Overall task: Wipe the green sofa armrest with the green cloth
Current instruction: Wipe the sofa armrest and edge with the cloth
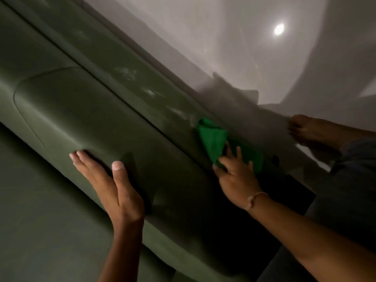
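The green sofa armrest [85, 110] runs diagonally from upper left to lower right, dull olive with pale dusty smears along its outer side. A bright green cloth [213, 137], crumpled, lies against that outer side near a pale smear. My right hand [236, 180] presses on the cloth's lower end with fingers spread over it; a thin band circles the wrist. My left hand [114, 184] rests flat on the rounded top of the armrest, fingers together and thumb out, holding nothing.
A glossy pale floor [244, 47] lies beyond the armrest, reflecting a round light [279, 29]. My bare foot [313, 131] stands on the floor at the right. The sofa seat [30, 200] fills the lower left.
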